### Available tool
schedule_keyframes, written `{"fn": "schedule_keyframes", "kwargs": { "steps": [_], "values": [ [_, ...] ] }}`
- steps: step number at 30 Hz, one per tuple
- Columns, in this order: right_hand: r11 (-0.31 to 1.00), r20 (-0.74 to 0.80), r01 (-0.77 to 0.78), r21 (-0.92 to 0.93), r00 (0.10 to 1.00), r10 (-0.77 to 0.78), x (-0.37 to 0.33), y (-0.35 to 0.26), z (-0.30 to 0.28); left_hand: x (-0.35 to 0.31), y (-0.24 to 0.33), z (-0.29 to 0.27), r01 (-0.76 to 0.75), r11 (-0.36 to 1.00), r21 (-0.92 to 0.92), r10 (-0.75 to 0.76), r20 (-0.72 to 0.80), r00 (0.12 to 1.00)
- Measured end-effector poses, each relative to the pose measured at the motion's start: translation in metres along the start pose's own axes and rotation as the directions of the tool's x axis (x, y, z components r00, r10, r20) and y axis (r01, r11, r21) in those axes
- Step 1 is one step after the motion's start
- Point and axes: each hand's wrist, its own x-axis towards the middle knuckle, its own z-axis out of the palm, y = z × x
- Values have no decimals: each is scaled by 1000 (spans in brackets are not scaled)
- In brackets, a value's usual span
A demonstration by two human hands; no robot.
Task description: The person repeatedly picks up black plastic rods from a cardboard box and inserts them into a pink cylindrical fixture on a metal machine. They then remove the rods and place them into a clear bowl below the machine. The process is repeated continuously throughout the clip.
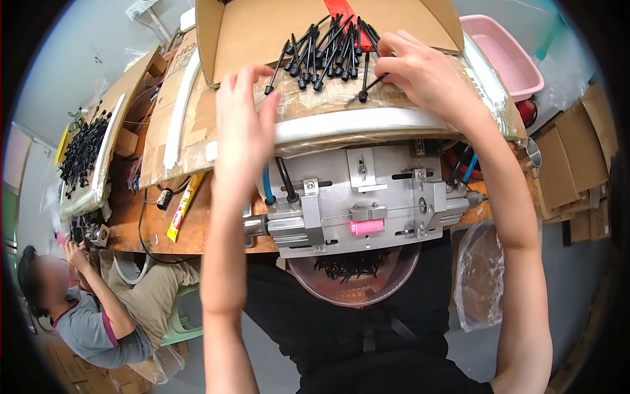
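Left hand (244, 115) blurred, right hand (420, 73) at overlapping black rods (339, 60).

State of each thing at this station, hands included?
Left hand: motion-blurred, thumb and fingers apart
Right hand: fingers curled at a black rod, grip unclear
Black rods: loose, heaped on cardboard
Pink piece: at the metal fixture's front middle
Tub: partly filled with dark pieces
Yellow packet: lying on the table
Plastic bag: crumpled

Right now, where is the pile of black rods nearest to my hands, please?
In the head view, the pile lies at the top, slightly right of centre, on the cardboard, between the left hand and the right hand.
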Motion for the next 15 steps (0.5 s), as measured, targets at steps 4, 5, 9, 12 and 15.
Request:
{"fn": "schedule_keyframes", "kwargs": {
  "steps": [4, 5, 9, 12, 15],
  "values": [
    [999, -141, 12, -40, 990, -18, -6, -5, -1, 27, -14, -7, 198, 980, 15, -194, 297, 935],
    [999, -193, -24, 30, 981, 30, -10, -6, -4, 24, -12, -12, 164, 985, 61, -175, 307, 936],
    [968, -268, -196, 155, 935, 232, -31, -16, -29, -17, -7, -33, 112, 994, 10, -112, 157, 981],
    [832, -300, -392, 393, 801, 519, -46, -45, -35, -69, 30, -28, 51, 999, 16, -52, 38, 998],
    [579, -152, -390, 716, 722, 675, -67, -55, -46, -137, 83, -26, -29, 996, 84, 16, 150, 989]
  ]
}}
